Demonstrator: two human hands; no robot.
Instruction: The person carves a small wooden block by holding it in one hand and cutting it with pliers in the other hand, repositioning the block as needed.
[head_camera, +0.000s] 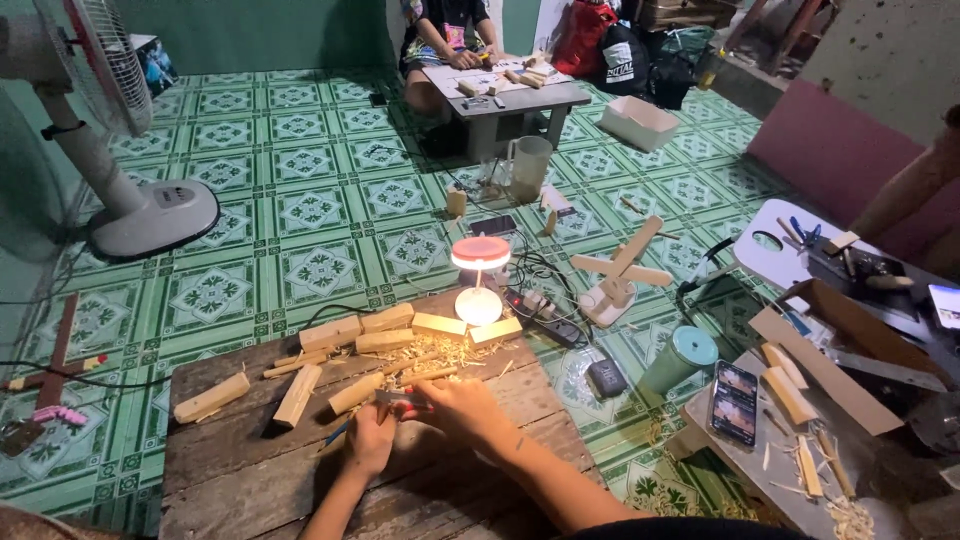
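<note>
Both my hands meet low in the middle of a dark wooden board (250, 470). My left hand (369, 439) is closed around a small tool with a blue handle (336, 432). My right hand (462, 408) grips a short piece of pale wood together with a thin blade, just right of the left hand. A rounded wooden block (356, 392) lies right above my hands. Wood shavings (440, 352) are scattered beyond it. Several cut wooden blocks (330, 333) lie in a row along the board's far edge.
A small lit lamp (480, 255) stands beyond the board beside a power strip (541, 314). A white fan (130, 200) stands at far left. A phone (734, 402), a teal cup (684, 356) and wood scraps lie right. Another person sits at a low table (520, 95) far back.
</note>
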